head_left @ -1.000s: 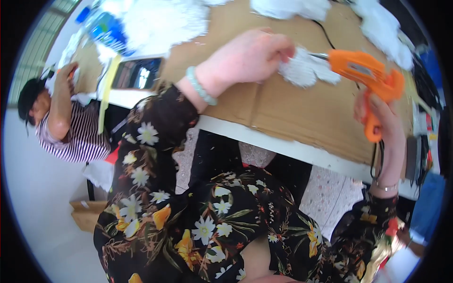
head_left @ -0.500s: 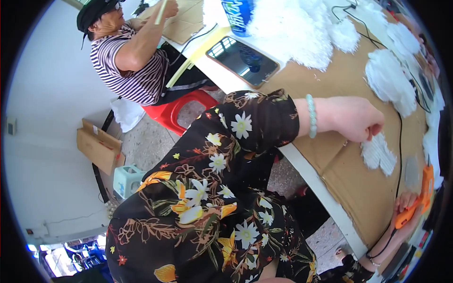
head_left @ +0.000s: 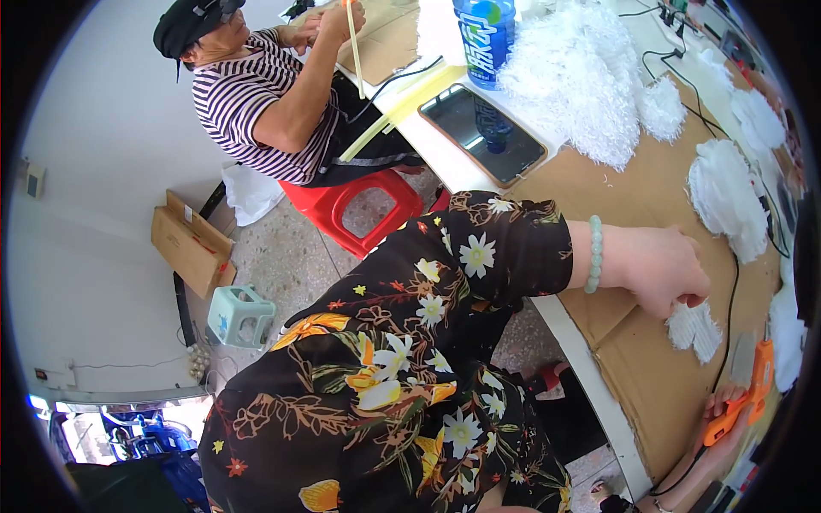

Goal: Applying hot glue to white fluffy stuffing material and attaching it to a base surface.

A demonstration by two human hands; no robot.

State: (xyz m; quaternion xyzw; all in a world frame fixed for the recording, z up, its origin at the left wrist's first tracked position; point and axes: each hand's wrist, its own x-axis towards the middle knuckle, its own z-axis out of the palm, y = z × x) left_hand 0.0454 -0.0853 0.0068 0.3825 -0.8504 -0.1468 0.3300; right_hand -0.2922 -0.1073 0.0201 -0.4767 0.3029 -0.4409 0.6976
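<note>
My left hand (head_left: pixel 658 269), a pale green bead bracelet on its wrist, reaches over the brown cardboard sheet. Its fingers are closed at the upper edge of a small white ribbed fabric piece (head_left: pixel 695 332); the fingertips are partly hidden beneath the hand. At the lower right, my right hand (head_left: pixel 727 406) is wrapped around an orange glue gun (head_left: pixel 758 385), whose nozzle points away from me. A black cord trails from the gun's handle end.
Brown cardboard (head_left: pixel 629 376) covers the white table. A phone (head_left: pixel 479 137), blue bottle (head_left: pixel 486 43), shaggy white pile (head_left: pixel 581 81) and white fluffy pieces (head_left: pixel 727 197) lie farther off. Black cables cross the right side. A co-worker (head_left: pixel 265 103) sits at far left on a red stool (head_left: pixel 359 209).
The whole view has shifted and turned slightly. My left hand stays at the white fabric piece, its knuckles turned a little more downward. My right hand still grips the glue gun.
</note>
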